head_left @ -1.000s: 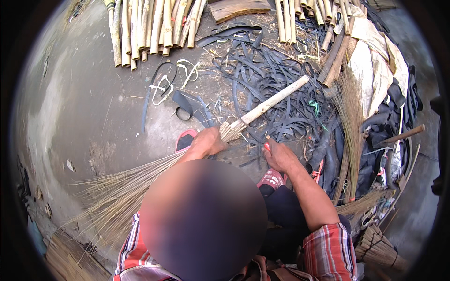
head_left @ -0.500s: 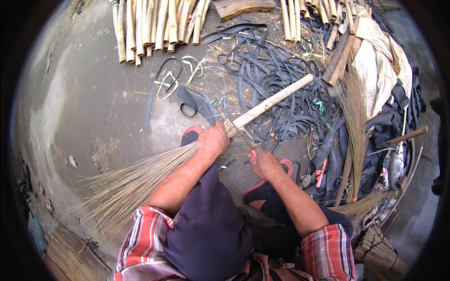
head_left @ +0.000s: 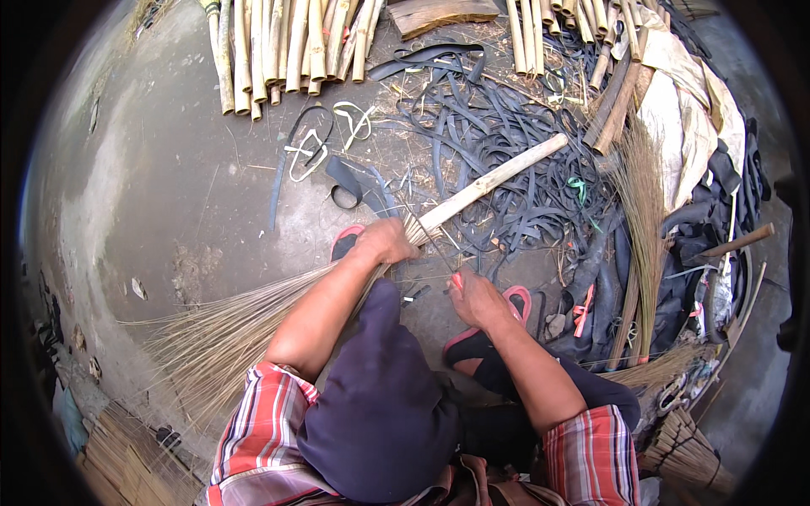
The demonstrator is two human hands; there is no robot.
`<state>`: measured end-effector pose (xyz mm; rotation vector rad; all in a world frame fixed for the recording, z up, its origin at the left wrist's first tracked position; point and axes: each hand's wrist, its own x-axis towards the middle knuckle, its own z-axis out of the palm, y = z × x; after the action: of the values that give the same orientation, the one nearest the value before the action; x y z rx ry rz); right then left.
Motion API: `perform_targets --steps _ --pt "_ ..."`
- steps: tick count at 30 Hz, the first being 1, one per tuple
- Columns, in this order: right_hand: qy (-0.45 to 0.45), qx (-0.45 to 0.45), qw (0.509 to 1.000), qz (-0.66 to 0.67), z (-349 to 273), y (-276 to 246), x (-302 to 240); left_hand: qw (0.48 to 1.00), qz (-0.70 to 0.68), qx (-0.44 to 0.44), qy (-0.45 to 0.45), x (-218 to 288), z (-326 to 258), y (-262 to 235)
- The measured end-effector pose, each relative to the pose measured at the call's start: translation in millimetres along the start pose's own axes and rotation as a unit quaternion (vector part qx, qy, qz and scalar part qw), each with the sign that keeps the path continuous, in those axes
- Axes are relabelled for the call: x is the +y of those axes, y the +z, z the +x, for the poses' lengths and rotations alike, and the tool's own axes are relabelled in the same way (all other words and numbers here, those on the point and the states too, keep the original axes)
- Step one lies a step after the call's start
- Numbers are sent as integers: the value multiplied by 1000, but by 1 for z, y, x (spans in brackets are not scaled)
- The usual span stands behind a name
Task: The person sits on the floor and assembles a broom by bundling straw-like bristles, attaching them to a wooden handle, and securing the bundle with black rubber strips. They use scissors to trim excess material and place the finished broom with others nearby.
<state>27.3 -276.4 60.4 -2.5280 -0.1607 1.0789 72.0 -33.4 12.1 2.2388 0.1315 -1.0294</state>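
My left hand (head_left: 386, 241) is closed around a broom of dry stiff bristles (head_left: 232, 329), just below where they meet a pale round wooden handle (head_left: 498, 181). The bristles fan out to the lower left, under my left forearm. The handle points to the upper right over the black strips. My right hand (head_left: 479, 299) grips the red handle of a thin-bladed knife (head_left: 434, 244). Its dark, narrow blade slants up and left across the bristle ends beside the wooden handle. Whether the blade is cutting into them I cannot tell.
Tangled black rubber strips (head_left: 506, 202) cover the floor ahead. Bamboo poles (head_left: 291, 46) lie at the far left, with a wooden block (head_left: 443, 15) beside them. To the right are a loose bristle bundle (head_left: 645, 244), a pale sack (head_left: 675, 118) and a tied bundle (head_left: 685, 451).
My left hand and forearm have turned slightly, the wrist now more bent over the bristles. The knife and my right hand have hardly moved. The whole view has shifted a little.
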Motion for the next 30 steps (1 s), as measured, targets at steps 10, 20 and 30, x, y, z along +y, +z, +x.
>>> perform_targets --steps 10,20,30 --pt "5 -6 1000 0 2 0 5 998 34 -27 -36 -4 6 4" --pt "11 5 1000 19 3 11 2 991 75 98 -58 -4 -8 21" --pt "0 10 1000 29 -4 8 7 999 21 -10 32 -8 7 9"
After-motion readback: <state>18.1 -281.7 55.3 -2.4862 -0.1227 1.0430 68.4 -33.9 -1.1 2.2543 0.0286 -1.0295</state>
